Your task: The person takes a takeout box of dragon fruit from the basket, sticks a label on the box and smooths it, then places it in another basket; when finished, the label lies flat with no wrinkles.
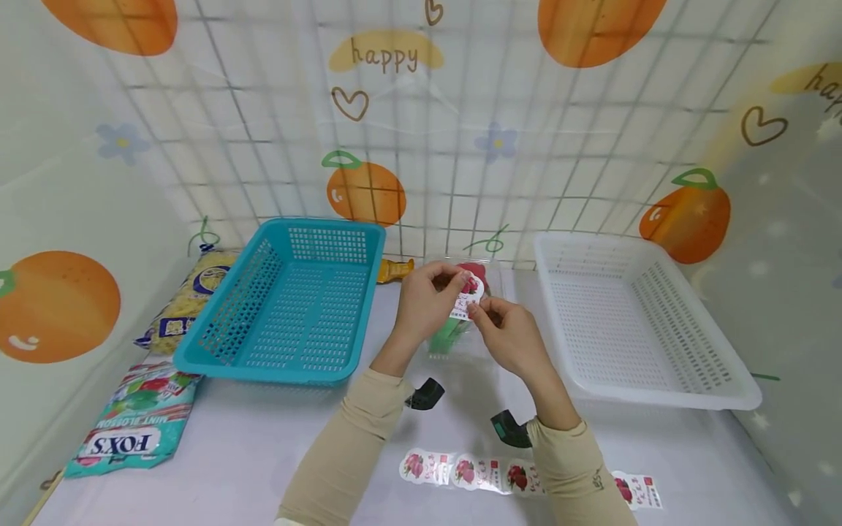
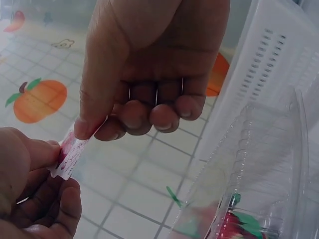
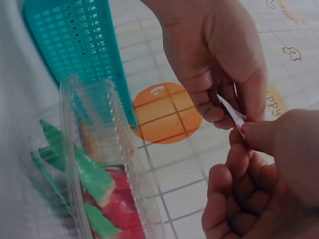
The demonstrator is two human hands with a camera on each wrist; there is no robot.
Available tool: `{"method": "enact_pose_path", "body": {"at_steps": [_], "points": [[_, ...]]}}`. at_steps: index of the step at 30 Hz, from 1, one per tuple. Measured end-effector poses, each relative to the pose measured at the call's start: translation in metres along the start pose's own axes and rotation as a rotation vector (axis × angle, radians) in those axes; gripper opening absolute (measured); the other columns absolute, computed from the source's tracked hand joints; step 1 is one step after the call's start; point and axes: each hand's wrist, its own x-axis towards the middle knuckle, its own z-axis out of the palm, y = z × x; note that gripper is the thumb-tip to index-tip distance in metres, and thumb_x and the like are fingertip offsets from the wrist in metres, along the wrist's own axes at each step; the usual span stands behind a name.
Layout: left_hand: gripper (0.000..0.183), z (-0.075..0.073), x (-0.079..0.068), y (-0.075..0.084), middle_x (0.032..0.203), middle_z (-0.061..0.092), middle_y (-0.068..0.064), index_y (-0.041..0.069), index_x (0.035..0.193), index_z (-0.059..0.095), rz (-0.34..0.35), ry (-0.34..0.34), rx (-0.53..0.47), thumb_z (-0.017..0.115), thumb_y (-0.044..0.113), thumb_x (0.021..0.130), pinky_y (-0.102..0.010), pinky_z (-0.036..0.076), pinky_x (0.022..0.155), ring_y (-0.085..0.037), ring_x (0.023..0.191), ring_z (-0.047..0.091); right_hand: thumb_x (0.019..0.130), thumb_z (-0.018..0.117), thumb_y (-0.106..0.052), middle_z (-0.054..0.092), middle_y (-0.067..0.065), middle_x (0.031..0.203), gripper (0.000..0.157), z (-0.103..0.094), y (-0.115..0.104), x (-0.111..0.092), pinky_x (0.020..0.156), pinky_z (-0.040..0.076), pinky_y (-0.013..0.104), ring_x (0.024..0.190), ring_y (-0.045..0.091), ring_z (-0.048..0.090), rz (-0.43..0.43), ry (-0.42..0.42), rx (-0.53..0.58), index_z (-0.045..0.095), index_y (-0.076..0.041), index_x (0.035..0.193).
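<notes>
Thumb and fingertips of my left hand (image 1: 421, 310) pinch the upper left of a white label sticker (image 1: 468, 298) with red fruit printed on it. My right hand (image 1: 516, 337) pinches the same sticker at its lower right edge. In the left wrist view the sticker (image 2: 72, 153) is stretched between both hands, slightly bent. The right wrist view shows it nearly edge-on. Just beyond the hands stands a clear plastic box (image 3: 75, 107) holding a red item (image 3: 119, 199) and green leaf-like pieces (image 3: 92, 174).
A teal basket (image 1: 360, 321) stands left, a white basket (image 1: 664, 400) right. Along the left lie a yellow snack bag (image 1: 187, 299) and a FOX'S bag (image 1: 141, 420). Near the front lies a strip of stickers (image 1: 476, 473), partly under the right sleeve. An orange packet (image 1: 395, 270) sits behind.
</notes>
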Motion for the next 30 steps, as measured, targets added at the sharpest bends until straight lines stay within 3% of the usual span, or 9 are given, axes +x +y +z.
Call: {"method": "enact_pose_path", "body": {"at_steps": [16, 24, 30], "points": [[0.017, 0.008, 0.022, -0.012, 0.096, 0.072, -0.002, 0.015, 0.101, 0.079, -0.093, -0.004, 0.135, 0.074, 0.03, 0.095, -0.026, 0.052, 0.072, -0.019, 0.086, 0.06, 0.1, 0.065, -0.029, 0.053, 0.002, 0.061, 0.03, 0.011, 0.007, 0.009, 0.056, 0.036, 0.03, 0.058, 0.017, 0.047, -0.001, 0.125, -0.15, 0.068, -0.009, 0.079], [0.02, 0.012, 0.032, -0.022, 0.096, 0.073, -0.003, 0.015, 0.1, 0.081, -0.1, 0.003, 0.205, 0.077, 0.032, 0.092, -0.026, 0.05, 0.07, -0.019, 0.084, 0.061, 0.101, 0.063, -0.029, 0.053, 0.002, 0.06, 0.03, 0.016, 0.013, 0.018, 0.055, 0.035, 0.03, 0.058, 0.018, 0.047, 0.03, 0.114, -0.167, 0.068, -0.007, 0.081], [0.02, 0.018, 0.038, -0.031, 0.094, 0.074, -0.003, 0.014, 0.098, 0.082, -0.107, 0.015, 0.204, 0.079, 0.032, 0.091, -0.026, 0.048, 0.068, -0.02, 0.083, 0.061, 0.101, 0.063, -0.029, 0.061, 0.005, 0.065, 0.029, 0.019, 0.018, 0.026, 0.057, 0.038, 0.03, 0.062, 0.02, 0.053, 0.046, 0.109, -0.211, 0.07, -0.006, 0.084]]}}
